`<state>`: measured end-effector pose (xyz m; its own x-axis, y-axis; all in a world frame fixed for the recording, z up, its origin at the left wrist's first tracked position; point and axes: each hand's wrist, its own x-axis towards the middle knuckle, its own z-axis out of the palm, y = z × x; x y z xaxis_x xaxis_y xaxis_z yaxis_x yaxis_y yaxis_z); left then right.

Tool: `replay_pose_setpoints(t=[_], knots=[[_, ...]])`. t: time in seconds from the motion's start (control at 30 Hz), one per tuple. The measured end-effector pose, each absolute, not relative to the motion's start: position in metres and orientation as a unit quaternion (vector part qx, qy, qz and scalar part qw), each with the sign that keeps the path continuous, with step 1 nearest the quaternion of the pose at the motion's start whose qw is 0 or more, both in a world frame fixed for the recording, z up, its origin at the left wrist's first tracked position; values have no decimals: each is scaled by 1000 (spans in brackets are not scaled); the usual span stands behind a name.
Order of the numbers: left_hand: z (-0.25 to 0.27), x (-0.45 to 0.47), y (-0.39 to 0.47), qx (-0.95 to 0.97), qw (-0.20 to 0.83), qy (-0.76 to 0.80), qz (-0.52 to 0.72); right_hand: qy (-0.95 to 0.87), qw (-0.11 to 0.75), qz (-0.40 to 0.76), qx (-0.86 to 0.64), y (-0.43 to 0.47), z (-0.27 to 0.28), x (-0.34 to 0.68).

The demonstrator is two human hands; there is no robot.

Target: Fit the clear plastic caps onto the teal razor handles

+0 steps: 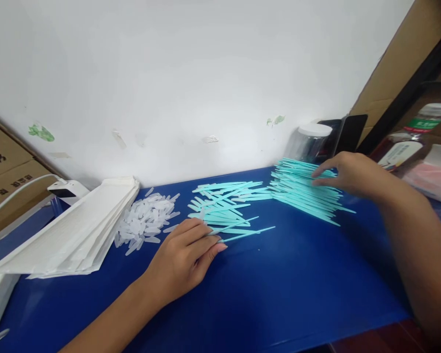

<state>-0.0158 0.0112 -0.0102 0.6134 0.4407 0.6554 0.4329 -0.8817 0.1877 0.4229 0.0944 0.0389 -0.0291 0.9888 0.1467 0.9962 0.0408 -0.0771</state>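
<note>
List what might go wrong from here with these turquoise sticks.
The right hand, fingers apart at the right-hand pile of loose sticks, might scatter some. The held sticks, jutting from the left hand close to the middle heap, could snag or mix with it. The lidded jar behind the right-hand pile might get nudged.

On the smooth blue tabletop [279, 289] before you, left to right: fanned flat white sleeves [73, 235], heaped small translucent plastic pieces [145, 218], loosely laid thin turquoise sticks [226, 214], denser turquoise stick pile [301, 193]. Behind that pile, on your right: clear cylindrical white-lidded jar [308, 142].
</note>
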Motion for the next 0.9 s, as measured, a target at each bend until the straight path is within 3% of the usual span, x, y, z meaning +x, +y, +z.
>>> replay_pose_setpoints(t=[0.13,0.23,0.33,0.43,0.57,0.9], knots=[[-12,-16,12,896,8,249,367,-730,95,-23,-676,94,39,414],[-12,-17,13,893,4,250,374,-757,210,-14,-618,85,41,387],[-13,-18,14,893,-1,253,373,-809,328,125,-472,66,39,344],[-12,-17,15,894,-4,257,366,-858,309,198,-361,46,29,302],[-11,-14,14,896,-8,254,364,-901,276,180,-281,34,13,275],[-16,-10,12,902,-33,243,356,-920,216,184,-269,34,19,276]])
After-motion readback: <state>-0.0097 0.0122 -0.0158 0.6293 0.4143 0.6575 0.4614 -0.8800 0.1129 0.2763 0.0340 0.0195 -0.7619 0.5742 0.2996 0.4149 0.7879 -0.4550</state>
